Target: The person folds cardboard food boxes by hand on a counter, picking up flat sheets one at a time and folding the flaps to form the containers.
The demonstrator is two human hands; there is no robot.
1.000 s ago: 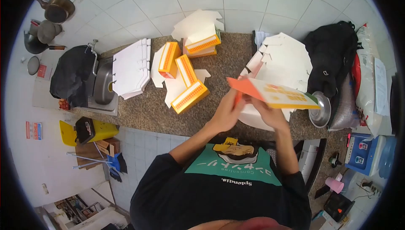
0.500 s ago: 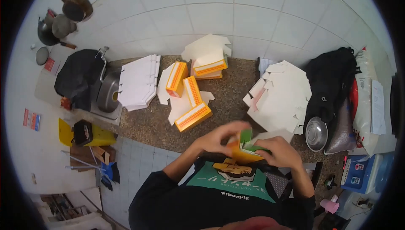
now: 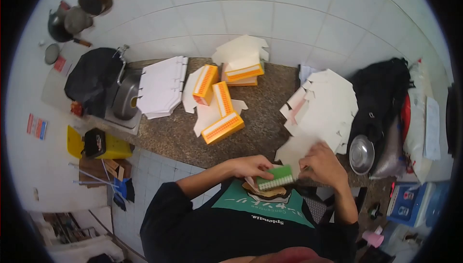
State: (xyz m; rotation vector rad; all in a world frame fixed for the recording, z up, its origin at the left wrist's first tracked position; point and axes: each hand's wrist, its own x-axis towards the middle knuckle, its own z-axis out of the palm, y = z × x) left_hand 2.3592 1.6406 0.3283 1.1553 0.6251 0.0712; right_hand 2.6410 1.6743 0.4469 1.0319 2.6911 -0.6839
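Close to the shirt front, my left hand (image 3: 253, 167) grips a small carton (image 3: 276, 177) by its left end. A green face and a white patterned strip on it show; its other sides are hidden. My right hand (image 3: 322, 165) is at the right of the carton, fingers curled and slightly blurred, over the near corner of a pale flat cardboard sheet (image 3: 295, 151). What its fingers pinch I cannot make out. On the counter ahead lie several orange-and-white cartons (image 3: 223, 128), some on white flat cardboard pieces (image 3: 241, 50).
A stack of white cardboard blanks (image 3: 161, 87) lies by the sink (image 3: 126, 101). More pale blanks (image 3: 333, 103) are piled at the right. Beside them are a metal bowl (image 3: 361, 154) and a black bag (image 3: 378, 94). A yellow bin (image 3: 118, 148) stands at the left.
The carton has been turned, so its green face shows instead of the orange sides. My right hand has moved off it, up and to the right. The view has shifted slightly.
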